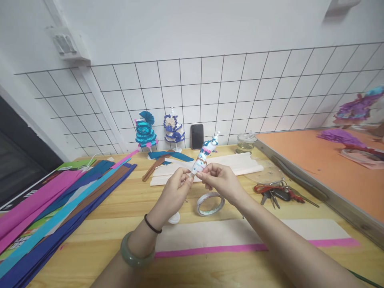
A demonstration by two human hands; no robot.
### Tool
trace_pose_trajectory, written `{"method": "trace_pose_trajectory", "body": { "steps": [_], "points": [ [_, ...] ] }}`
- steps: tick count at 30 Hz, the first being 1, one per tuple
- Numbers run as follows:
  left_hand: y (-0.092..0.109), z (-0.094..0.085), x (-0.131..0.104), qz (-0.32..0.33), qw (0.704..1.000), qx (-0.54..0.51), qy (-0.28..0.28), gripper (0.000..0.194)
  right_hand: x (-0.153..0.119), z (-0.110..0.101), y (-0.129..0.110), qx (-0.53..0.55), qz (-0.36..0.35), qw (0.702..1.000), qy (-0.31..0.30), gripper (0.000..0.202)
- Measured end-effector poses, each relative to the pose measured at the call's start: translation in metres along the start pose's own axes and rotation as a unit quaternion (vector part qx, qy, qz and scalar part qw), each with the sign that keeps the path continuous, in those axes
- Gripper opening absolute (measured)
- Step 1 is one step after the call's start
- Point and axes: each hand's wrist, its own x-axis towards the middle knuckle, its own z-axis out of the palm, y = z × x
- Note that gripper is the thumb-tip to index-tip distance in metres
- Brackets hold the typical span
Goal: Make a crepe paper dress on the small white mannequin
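Observation:
A small white figure [205, 154] with blue, pink and brown trim is held tilted above the wooden table. My left hand [177, 191] pinches its lower end. My right hand [218, 180] is closed at the lower right side of the same figure, fingertips near the base. Below the hands is a roll of tape [210, 204]. A long cream paper strip with a pink edge [210, 236] lies under my forearms. Part of a small white round piece [174, 218] shows beside my left wrist.
Crepe paper strips [75, 200] cover the left side. Behind stand a teal figure [145, 130], a blue-and-white figure [174, 128], a phone [197, 136] and a glass jar [246, 143]. Keys [279, 194] lie right, beside an orange board [330, 168].

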Motion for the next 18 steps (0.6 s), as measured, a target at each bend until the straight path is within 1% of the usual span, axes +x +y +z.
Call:
{"method": "trace_pose_trajectory", "body": {
  "steps": [4, 7, 11, 15, 18],
  "points": [
    [0.003, 0.000, 0.000, -0.024, 0.999, -0.042, -0.022, 0.018, 0.000, -0.001, 0.000, -0.014, 0.000, 1.000, -0.001, 0.038],
    [0.008, 0.000, 0.000, -0.029, 0.998, -0.049, -0.024, 0.024, -0.001, -0.001, 0.000, -0.024, 0.000, 1.000, -0.005, 0.035],
    [0.007, -0.001, 0.002, -0.032, 0.999, -0.038, 0.003, 0.028, -0.003, 0.001, -0.003, -0.035, 0.009, 0.999, -0.023, 0.030],
    [-0.003, -0.003, 0.006, -0.028, 0.999, -0.011, 0.034, 0.029, -0.004, 0.003, -0.007, -0.028, 0.020, 0.999, -0.034, 0.028],
    [-0.009, -0.003, 0.007, -0.017, 0.999, -0.003, 0.037, 0.028, -0.004, 0.004, -0.006, -0.011, 0.031, 0.999, -0.028, 0.027]
  ]
}}
